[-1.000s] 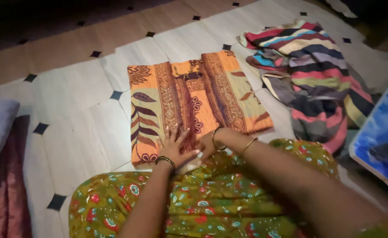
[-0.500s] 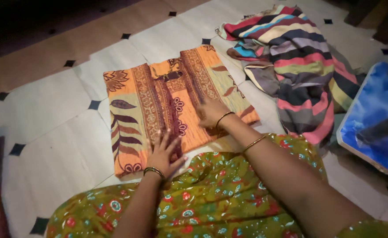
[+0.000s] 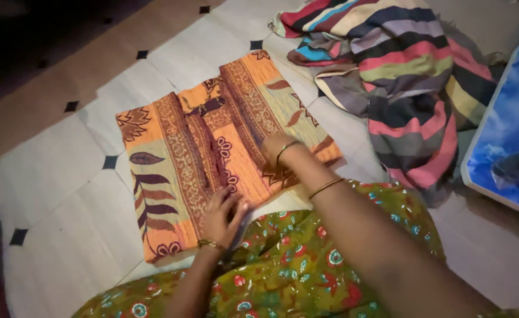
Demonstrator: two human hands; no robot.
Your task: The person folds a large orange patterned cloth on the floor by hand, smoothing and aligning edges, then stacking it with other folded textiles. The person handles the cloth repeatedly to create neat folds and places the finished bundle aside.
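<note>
Both hands (image 3: 221, 215) on garment's (image 3: 177, 159) near edge

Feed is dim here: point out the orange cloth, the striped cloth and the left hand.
orange cloth (image 3: 177, 159), head view, on its leaf-print panel.
striped cloth (image 3: 401, 76), head view, on its bunched middle.
left hand (image 3: 221, 215), head view, on its back.

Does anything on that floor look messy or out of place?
Yes: the striped cloth lies crumpled in a loose heap on the tiled floor, while the orange printed garment beside it lies flat and squared under both hands.
</note>
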